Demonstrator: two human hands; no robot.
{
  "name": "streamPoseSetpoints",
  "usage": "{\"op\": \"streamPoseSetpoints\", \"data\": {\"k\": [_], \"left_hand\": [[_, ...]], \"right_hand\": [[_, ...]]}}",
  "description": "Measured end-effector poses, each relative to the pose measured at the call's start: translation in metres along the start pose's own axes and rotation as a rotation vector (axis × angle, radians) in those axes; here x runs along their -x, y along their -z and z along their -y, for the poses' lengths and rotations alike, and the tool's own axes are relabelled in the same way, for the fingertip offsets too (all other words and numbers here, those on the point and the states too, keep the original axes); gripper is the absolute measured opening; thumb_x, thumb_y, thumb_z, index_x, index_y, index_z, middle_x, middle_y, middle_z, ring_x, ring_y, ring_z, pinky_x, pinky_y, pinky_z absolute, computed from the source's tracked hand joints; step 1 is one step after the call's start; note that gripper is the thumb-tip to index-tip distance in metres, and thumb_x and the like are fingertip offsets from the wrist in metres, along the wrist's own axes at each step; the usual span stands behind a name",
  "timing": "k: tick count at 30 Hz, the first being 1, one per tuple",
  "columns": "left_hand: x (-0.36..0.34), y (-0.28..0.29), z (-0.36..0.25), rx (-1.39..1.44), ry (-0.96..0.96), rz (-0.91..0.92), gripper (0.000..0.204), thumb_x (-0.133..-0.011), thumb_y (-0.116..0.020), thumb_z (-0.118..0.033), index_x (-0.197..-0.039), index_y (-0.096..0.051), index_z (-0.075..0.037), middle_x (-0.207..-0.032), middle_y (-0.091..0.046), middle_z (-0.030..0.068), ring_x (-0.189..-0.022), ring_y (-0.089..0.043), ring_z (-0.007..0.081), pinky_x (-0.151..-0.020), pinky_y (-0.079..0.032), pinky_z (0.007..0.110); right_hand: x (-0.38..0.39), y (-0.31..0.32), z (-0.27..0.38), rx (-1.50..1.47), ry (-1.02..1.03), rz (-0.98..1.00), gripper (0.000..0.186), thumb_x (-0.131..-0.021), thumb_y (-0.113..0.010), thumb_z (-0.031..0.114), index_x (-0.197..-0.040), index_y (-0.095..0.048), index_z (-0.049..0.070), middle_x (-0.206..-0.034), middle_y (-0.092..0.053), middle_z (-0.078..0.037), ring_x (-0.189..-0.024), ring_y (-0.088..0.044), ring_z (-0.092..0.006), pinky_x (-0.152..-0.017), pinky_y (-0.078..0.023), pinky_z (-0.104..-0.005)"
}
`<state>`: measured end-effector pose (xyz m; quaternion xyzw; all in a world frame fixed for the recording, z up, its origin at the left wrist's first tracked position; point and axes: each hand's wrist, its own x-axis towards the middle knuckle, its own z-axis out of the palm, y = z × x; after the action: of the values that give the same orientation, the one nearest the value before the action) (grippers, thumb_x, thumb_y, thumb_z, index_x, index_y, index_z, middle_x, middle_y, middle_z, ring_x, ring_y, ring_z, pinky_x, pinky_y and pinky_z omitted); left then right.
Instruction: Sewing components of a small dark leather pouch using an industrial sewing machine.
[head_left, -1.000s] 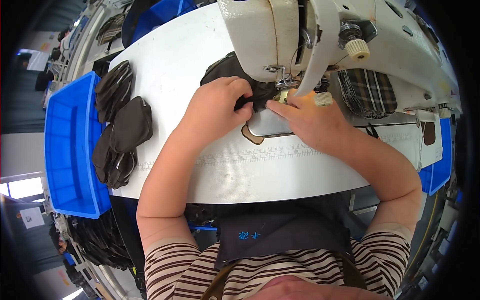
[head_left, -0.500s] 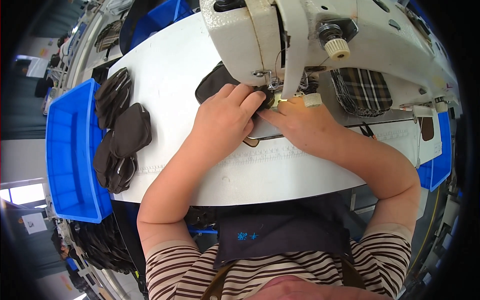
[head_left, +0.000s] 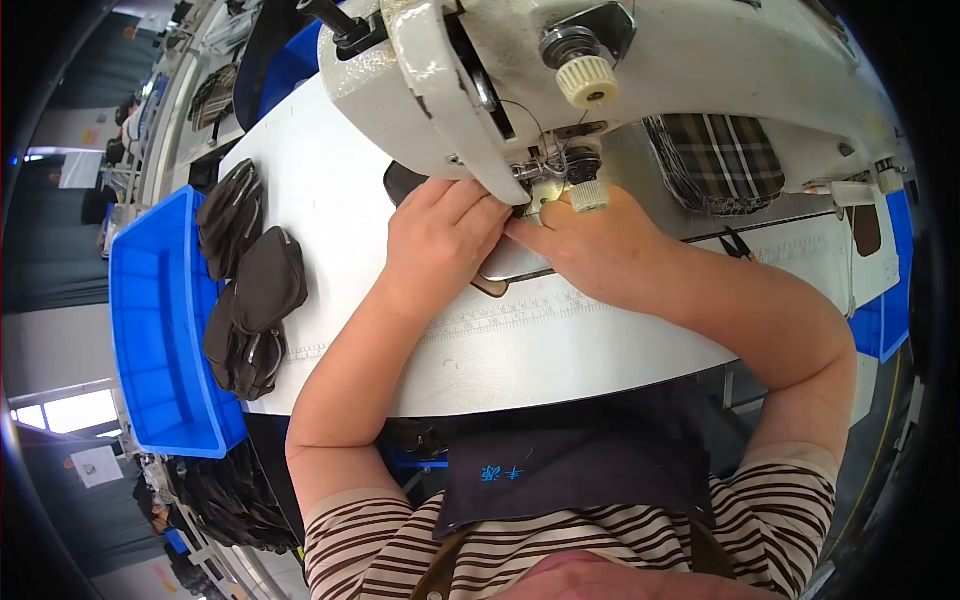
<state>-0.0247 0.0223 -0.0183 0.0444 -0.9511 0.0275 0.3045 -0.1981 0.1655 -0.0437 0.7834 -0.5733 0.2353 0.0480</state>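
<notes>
A dark fabric pouch [head_left: 402,184] lies under the head of a white sewing machine [head_left: 420,110], mostly covered by the machine and my fingers. My left hand [head_left: 440,232] is closed on the pouch's near side, fingers bent and pressed together just left of the needle area. My right hand [head_left: 592,243] is closed at the right of the presser foot, its index fingertip meeting the left hand's fingers. Whatever is between its fingertips is hidden. A small brown-edged piece [head_left: 490,287] shows below my left hand, by the metal plate's edge.
Several dark zippered pouches [head_left: 268,282] are piled at the table's left, beside a blue bin [head_left: 165,330]. Plaid fabric pieces [head_left: 718,165] lie under the machine arm. Thread snips [head_left: 738,245] rest close to my right forearm. A ruler strip [head_left: 520,312] crosses the white table.
The view has shifted and tilted, so the machine appears farther left and the bin lower. Less of the pouch shows beyond my left hand. Both hands stay at the needle area.
</notes>
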Motion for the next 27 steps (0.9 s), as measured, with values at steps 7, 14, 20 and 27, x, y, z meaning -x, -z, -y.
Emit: {"op": "streamPoseSetpoints", "data": {"k": [7,14,20,27], "left_hand": [[0.000,0.006,0.000,0.175,0.099,0.170,0.021,-0.082,-0.077,-0.003,-0.102,-0.075,-0.009,-0.099,-0.074,0.0050,-0.090,-0.073,0.0293,-0.072,-0.058,0.039],[0.004,-0.006,0.001,0.290,0.215,0.149,0.023,-0.082,-0.075,-0.001,-0.104,-0.076,-0.009,-0.101,-0.075,0.0061,-0.090,-0.073,0.0299,-0.073,-0.059,0.040],[0.002,-0.001,-0.004,0.174,0.147,0.173,0.024,-0.081,-0.074,-0.002,-0.104,-0.078,-0.009,-0.103,-0.075,0.0057,-0.090,-0.073,0.0293,-0.073,-0.059,0.039],[0.005,0.004,-0.001,0.134,0.108,0.187,0.025,-0.081,-0.074,-0.001,-0.104,-0.078,-0.008,-0.102,-0.074,0.0057,-0.090,-0.073,0.0283,-0.072,-0.059,0.038]], "right_hand": [[0.002,0.004,0.003,0.021,-0.015,0.053,0.038,-0.083,-0.068,0.007,-0.121,-0.074,0.008,-0.074,-0.068,-0.007,-0.073,-0.068,-0.0267,-0.067,-0.052,-0.0422],[-0.002,0.002,0.003,0.023,0.004,0.038,0.032,-0.083,-0.069,0.007,-0.114,-0.073,0.008,-0.076,-0.069,-0.007,-0.072,-0.071,-0.0264,-0.065,-0.053,-0.0419],[-0.002,0.004,0.004,0.043,0.020,0.012,0.026,-0.081,-0.070,0.007,-0.107,-0.071,0.007,-0.075,-0.069,-0.007,-0.071,-0.072,-0.0263,-0.063,-0.053,-0.0413],[-0.004,0.000,0.004,0.056,0.027,0.035,0.023,-0.080,-0.071,0.007,-0.103,-0.070,0.007,-0.074,-0.069,-0.008,-0.068,-0.071,-0.0270,-0.062,-0.052,-0.0416]]}}
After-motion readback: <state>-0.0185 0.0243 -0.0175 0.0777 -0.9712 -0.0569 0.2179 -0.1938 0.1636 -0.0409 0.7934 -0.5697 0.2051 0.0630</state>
